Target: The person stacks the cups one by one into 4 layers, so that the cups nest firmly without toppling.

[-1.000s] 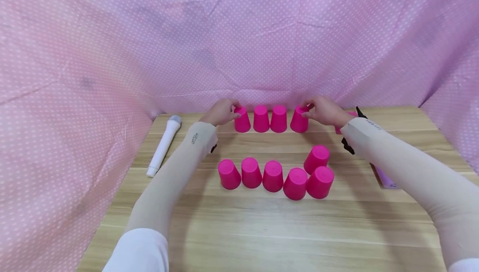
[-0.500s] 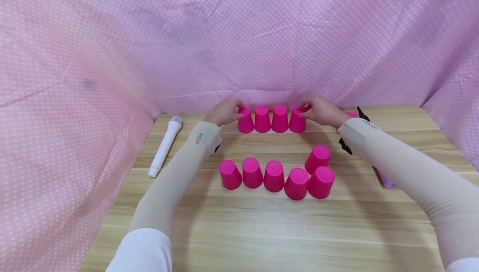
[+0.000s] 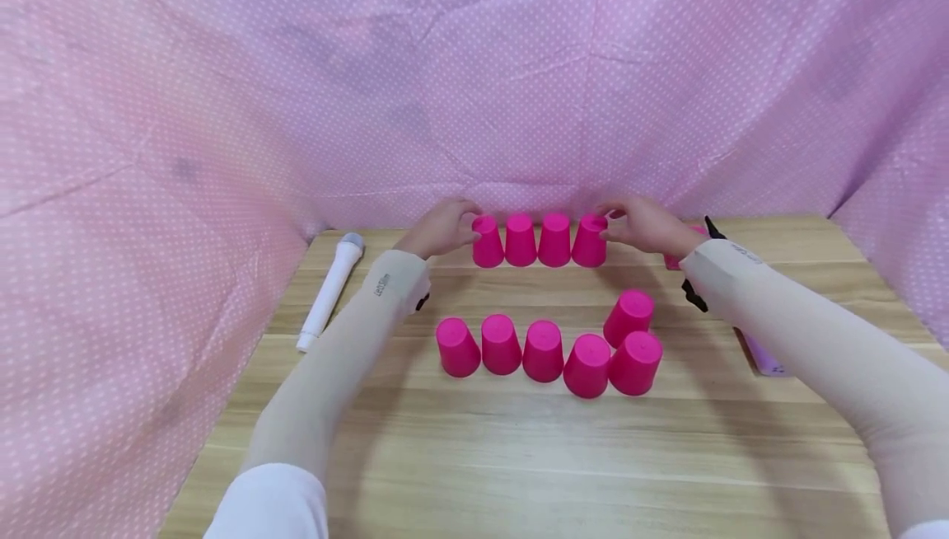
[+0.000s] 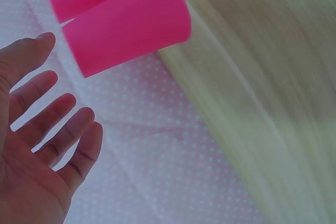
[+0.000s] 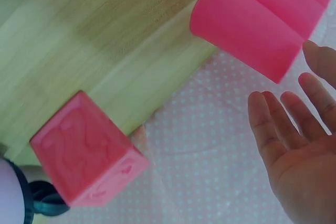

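Several pink cups stand upside down in a tight row along the back of the table in the head view. My left hand [image 3: 441, 228] is beside the row's left end cup [image 3: 487, 242]. In the left wrist view its fingers are spread, with a gap between them and that cup [image 4: 128, 27]. At the other end my right hand [image 3: 643, 224] is beside the right end cup [image 3: 589, 242]. The right wrist view shows this hand's fingers relaxed and apart, the thumb close to the cup's narrow end [image 5: 249, 30]. Neither hand holds anything.
Nearer the front stands a second line of upturned pink cups [image 3: 544, 351], with one cup [image 3: 628, 318] behind its right end. A white microphone [image 3: 329, 292] lies on the left. A pink embossed block [image 5: 86, 150] and a purple object [image 3: 767, 355] are partly hidden by the right arm.
The two end cups of the back row were pushed inward against the middle ones. Since then both hands have let go and drawn slightly outward from them.
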